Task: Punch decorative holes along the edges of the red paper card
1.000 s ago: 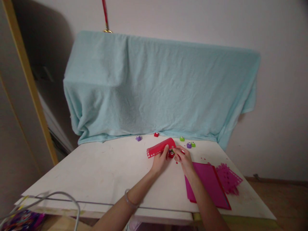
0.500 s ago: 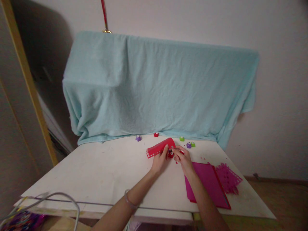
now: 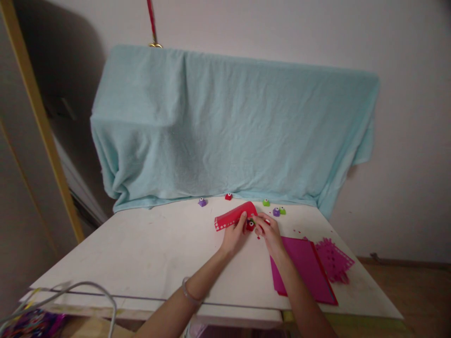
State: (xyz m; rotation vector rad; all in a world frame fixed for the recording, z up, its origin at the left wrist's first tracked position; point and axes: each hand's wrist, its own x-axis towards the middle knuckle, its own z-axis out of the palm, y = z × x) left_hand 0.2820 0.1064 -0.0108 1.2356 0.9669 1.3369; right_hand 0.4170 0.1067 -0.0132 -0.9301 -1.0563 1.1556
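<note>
A curled red sheet [image 3: 232,217], with small shapes punched along its near edge, is pinched in my left hand [image 3: 235,236], thumb on top. Between my hands sits a small red craft punch [image 3: 250,226] with an eye on it, at the sheet's right end. My right hand [image 3: 268,231] has its fingers closed at the punch; a bit of red shows among them, and their exact grip is partly hidden. Below the fingers lies a small red scrap [image 3: 258,237].
Behind stand a purple punch [image 3: 202,202], a red one [image 3: 229,196], green ones [image 3: 266,203] and another purple one [image 3: 276,212]. Magenta sheets [image 3: 299,267] lie under my right forearm, beside a perforated pink piece [image 3: 334,260]. A blue cloth [image 3: 239,131] hangs behind; a grey cable [image 3: 88,283] loops front left.
My right fingers have shifted very slightly at the punch. The sheet and my left hand keep their place.
</note>
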